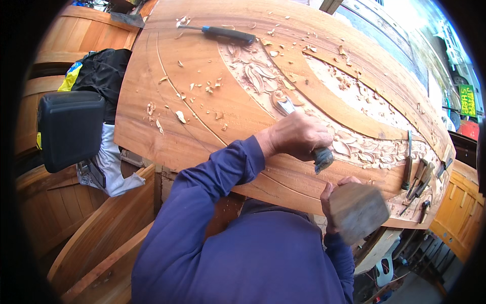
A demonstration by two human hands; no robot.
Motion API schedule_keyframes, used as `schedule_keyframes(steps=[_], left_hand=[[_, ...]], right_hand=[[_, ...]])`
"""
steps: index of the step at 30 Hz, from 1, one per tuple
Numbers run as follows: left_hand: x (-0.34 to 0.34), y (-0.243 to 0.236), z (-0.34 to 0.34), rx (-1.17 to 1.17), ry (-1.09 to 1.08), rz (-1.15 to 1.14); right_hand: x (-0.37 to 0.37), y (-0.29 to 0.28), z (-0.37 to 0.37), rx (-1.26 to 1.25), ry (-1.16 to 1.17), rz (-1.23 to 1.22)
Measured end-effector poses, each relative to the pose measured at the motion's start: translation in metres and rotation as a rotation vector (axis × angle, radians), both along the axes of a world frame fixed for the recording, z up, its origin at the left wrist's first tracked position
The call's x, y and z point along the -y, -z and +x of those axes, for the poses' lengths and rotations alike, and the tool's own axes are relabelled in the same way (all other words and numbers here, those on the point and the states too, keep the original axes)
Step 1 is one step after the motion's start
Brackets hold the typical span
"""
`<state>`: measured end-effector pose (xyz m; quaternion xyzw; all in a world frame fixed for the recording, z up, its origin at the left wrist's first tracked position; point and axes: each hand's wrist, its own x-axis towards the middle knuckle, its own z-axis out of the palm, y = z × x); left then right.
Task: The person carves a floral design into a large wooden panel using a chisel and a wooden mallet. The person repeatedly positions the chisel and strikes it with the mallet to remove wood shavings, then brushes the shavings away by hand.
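My left hand (298,136) is closed round a carving gouge. The gouge's broad metal blade (285,105) meets the carved leaf band (260,76) on a large wooden panel (202,109). Its worn, dark handle end (323,159) sticks out below my fist, toward me. Near the panel's front edge, my right hand (330,201) grips a wooden mallet. The blocky mallet head (359,213) is slightly blurred and hides part of that hand. It stands apart from the gouge handle.
A dark-handled tool (229,34) lies on the panel's far side among wood shavings (180,116). Several carving tools (418,175) rest at the right end. At left are a black case (71,126) and dark cloth (105,71). A curved wooden piece (106,223) stands below.
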<state>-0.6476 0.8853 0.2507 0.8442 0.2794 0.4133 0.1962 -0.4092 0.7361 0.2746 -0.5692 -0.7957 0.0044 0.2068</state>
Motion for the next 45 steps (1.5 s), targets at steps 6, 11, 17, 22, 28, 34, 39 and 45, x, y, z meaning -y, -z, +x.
schedule_keyframes(steps=[6, 11, 17, 22, 28, 34, 39, 45], left_hand=[[-0.004, 0.006, -0.007, 0.005, 0.064, -0.034], [-0.003, -0.003, -0.016, 0.031, 0.141, -0.052], [-0.006, -0.001, -0.024, 0.040, 0.212, -0.068], [-0.013, 0.004, -0.030, 0.070, 0.268, -0.106], [-0.009, 0.001, -0.033, 0.104, 0.259, -0.110], [-0.013, -0.008, -0.042, 0.109, 0.315, -0.140], [-0.017, -0.010, -0.050, 0.134, 0.384, -0.123], [0.011, -0.024, -0.062, 0.021, 0.093, 0.268]], right_hand=[[-0.019, 0.024, 0.014, -0.254, -0.187, 0.028], [-0.006, 0.025, 0.009, -0.184, -0.089, -0.042], [-0.014, 0.014, 0.005, -0.189, -0.200, 0.081], [-0.033, 0.019, -0.004, -0.261, -0.255, 0.096], [-0.026, -0.003, -0.014, -0.282, -0.182, 0.043], [-0.026, 0.008, -0.012, -0.230, -0.223, 0.094], [-0.047, 0.000, -0.019, -0.257, -0.401, 0.095], [-0.035, -0.003, -0.027, -0.392, -0.294, 0.081]])
